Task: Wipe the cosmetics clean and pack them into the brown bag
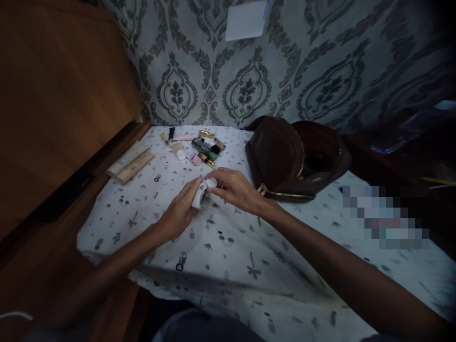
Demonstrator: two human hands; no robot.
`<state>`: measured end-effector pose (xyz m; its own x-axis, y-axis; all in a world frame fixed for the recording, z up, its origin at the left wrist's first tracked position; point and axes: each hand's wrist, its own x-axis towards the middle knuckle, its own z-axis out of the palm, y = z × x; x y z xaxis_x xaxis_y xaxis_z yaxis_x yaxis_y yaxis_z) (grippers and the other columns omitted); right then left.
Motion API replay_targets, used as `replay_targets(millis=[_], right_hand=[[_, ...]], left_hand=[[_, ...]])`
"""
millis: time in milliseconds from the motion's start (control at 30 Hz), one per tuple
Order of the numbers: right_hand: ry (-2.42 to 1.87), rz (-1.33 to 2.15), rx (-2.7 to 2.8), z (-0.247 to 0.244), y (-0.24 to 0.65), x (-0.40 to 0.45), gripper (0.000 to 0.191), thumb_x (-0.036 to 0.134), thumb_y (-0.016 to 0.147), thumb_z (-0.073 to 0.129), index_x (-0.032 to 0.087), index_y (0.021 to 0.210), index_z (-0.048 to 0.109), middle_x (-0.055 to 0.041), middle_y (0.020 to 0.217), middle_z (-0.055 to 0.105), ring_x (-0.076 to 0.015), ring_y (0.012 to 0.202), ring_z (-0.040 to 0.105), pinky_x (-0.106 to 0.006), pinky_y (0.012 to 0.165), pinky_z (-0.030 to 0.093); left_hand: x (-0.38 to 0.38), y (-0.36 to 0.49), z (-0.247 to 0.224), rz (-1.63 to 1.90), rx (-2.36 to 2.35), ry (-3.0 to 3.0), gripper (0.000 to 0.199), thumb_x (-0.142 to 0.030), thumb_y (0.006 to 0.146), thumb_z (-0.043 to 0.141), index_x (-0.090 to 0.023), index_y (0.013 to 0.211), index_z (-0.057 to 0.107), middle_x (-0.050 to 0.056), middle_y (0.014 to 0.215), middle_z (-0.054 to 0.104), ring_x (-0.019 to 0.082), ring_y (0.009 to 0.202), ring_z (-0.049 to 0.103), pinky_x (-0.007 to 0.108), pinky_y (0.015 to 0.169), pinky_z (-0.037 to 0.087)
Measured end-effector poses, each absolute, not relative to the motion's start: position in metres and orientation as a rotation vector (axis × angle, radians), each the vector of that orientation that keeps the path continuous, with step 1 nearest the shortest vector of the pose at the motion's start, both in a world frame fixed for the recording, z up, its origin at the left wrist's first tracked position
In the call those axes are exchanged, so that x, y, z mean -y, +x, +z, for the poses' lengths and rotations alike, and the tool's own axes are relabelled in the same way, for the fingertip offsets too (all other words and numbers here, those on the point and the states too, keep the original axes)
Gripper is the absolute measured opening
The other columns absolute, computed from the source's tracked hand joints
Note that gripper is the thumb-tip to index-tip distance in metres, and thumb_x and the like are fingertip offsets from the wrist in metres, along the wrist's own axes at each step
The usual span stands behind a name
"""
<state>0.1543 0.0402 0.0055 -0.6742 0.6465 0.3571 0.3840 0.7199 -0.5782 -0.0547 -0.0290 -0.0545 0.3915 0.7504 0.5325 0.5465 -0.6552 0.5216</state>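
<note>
My left hand [180, 209] is closed on a crumpled white cloth or wipe [198, 198], which hangs below the fingers. Between the fingertips of my right hand [237, 187] is a small white round item [211, 182], like a cap or little jar; its exact kind is unclear. Both hands meet over the middle of the patterned cloth [199, 251], the white item against the wipe. Just beyond them lies a cluster of small cosmetics: a gold-capped bottle [206, 160], a pink tube [194, 158], a beige tube with a white cap [178, 151] and a dark green bottle [204, 148].
A brown bag [274, 152] stands unzipped at the right, near my right forearm. Two large beige tubes [131, 163] lie at the left beside a wooden cabinet [64, 95]. The patterned wall [245, 85] rises behind. A blurred-out item [384, 218] lies far right.
</note>
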Motion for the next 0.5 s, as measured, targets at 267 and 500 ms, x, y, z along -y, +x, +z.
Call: replay_targets(millis=[267, 500], right_hand=[[-1.030, 0.420, 2.310, 0.001, 0.147, -0.052, 0.020, 0.038, 0.087, 0.061, 0.018, 0.087, 0.062, -0.0056, 0.083, 0.064, -0.0191, 0.073, 0.056, -0.029, 0.068, 0.040], [-0.764, 0.579, 2.433, 0.006, 0.158, -0.064, 0.023, 0.031, 0.089, 0.058, 0.021, 0.107, 0.067, -0.0074, 0.098, 0.069, -0.0203, 0.083, 0.062, -0.030, 0.073, 0.047]], left_hand=[[0.013, -0.070, -0.085, 0.839, -1.301, 2.336, 0.083, 0.004, 0.076, 0.040, -0.013, 0.154, 0.020, 0.020, 0.154, 0.036, 0.028, 0.142, 0.037, 0.051, 0.116, 0.034], [0.004, -0.064, -0.076, 1.077, -1.262, 2.267, 0.066, -0.005, 0.086, 0.042, -0.019, 0.150, 0.032, 0.013, 0.146, 0.051, 0.024, 0.132, 0.051, 0.047, 0.112, 0.042]])
